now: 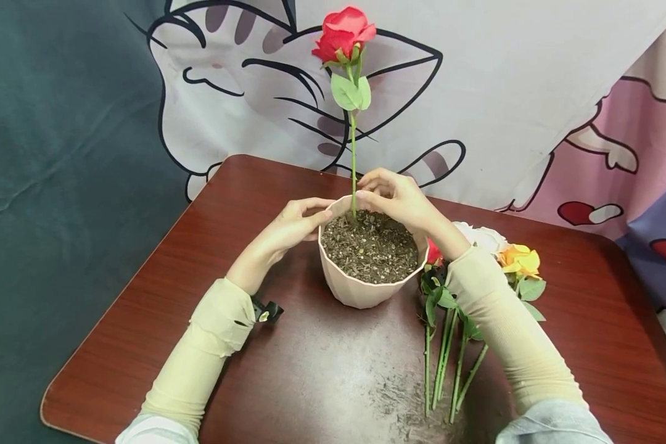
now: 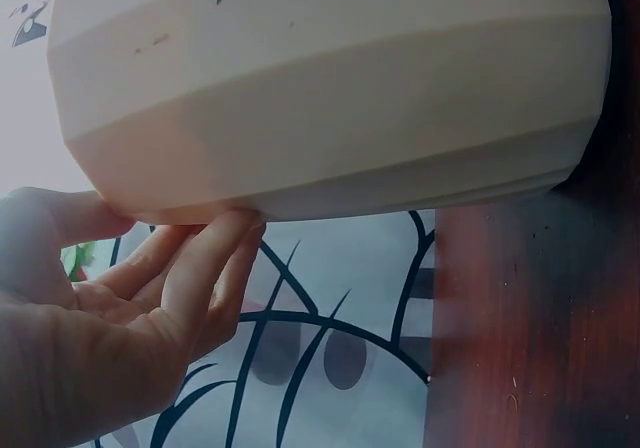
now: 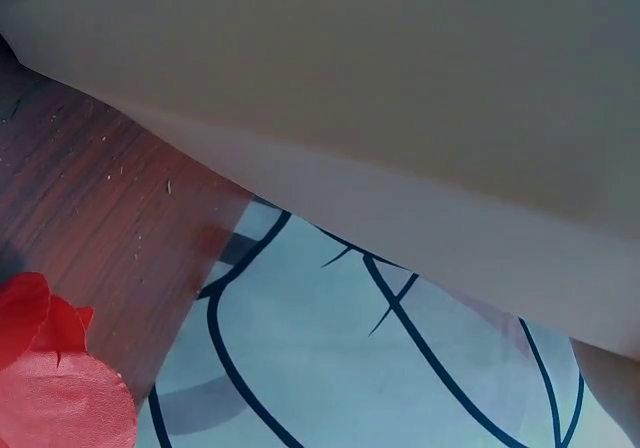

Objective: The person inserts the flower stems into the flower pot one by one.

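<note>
A pale pink faceted flowerpot (image 1: 361,293) filled with dark soil (image 1: 372,250) stands on the table. One red rose (image 1: 344,37) on a long green stem rises upright from the soil near the far rim. My left hand (image 1: 288,231) holds the pot's left side, thumb at the rim; in the left wrist view its curved fingers (image 2: 205,268) touch the outer wall. At the far rim, my right hand (image 1: 396,197) is curled over the edge, its thumb tip close beside the stem. The right wrist view shows mostly the pot wall (image 3: 330,88), with just a sliver of hand.
Right of the pot, several cut-stem flowers lie together, including a yellow rose (image 1: 518,262), white blooms (image 1: 485,237) and a red one (image 3: 65,388), partly under my right forearm. Soil crumbs (image 1: 405,394) dot the brown table (image 1: 288,382). A cat-print curtain (image 1: 227,117) hangs behind.
</note>
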`<state>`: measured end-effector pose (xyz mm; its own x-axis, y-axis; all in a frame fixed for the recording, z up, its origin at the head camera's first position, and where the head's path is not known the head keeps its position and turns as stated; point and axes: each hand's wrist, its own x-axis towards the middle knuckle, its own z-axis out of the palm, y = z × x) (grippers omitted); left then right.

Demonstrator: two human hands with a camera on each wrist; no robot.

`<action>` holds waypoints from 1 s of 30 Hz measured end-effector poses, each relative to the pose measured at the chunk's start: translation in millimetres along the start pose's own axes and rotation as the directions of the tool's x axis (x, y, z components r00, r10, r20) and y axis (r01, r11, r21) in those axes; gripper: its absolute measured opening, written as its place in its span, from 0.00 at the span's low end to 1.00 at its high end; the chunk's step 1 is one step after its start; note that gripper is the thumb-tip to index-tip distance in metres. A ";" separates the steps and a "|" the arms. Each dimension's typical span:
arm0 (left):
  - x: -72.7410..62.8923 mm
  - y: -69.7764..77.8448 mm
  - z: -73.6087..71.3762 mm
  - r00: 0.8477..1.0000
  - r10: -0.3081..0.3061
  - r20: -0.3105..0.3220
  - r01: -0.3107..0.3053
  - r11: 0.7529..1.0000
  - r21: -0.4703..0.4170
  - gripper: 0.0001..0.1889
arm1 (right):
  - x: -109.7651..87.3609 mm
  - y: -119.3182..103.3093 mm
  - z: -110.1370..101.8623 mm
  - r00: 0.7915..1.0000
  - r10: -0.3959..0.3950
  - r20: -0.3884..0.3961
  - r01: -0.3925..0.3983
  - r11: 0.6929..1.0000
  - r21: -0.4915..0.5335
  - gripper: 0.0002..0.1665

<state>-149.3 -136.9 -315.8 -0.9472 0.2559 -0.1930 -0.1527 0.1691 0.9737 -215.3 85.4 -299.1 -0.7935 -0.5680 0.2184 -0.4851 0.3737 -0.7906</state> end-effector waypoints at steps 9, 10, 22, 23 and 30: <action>3.3 -3.1 4.6 1.000 0.004 0.025 -0.003 1.000 -0.017 0.19 | -21.2 7.8 -15.0 0.987 0.031 -0.158 -0.014 0.994 0.108 0.15; 3.3 -3.4 4.1 1.000 0.004 0.025 -0.004 1.000 -0.019 0.19 | -26.1 8.5 -17.6 0.982 0.013 -0.186 0.008 0.993 0.114 0.15; 4.6 -1.8 -1.9 1.000 0.010 0.024 -0.009 1.000 -0.029 0.20 | -118.9 1.8 -41.5 0.949 -0.167 -0.268 0.117 0.974 -0.193 0.21; 5.0 -1.8 -1.8 1.000 0.013 0.024 -0.013 0.999 -0.030 0.20 | -126.2 7.2 -42.8 0.952 -0.151 -0.267 0.095 0.973 -0.212 0.23; 8.0 -5.4 0.9 0.999 0.031 0.025 -0.030 0.999 -0.029 0.20 | -181.2 22.3 -33.8 0.952 0.015 -0.307 -0.127 0.929 -0.348 0.24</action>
<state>-155.8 -134.9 -322.7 -0.9442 0.2844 -0.1660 -0.1323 0.1339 0.9821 -94.8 221.5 -336.9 -0.8753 -0.3097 0.3714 -0.4775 0.6744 -0.5631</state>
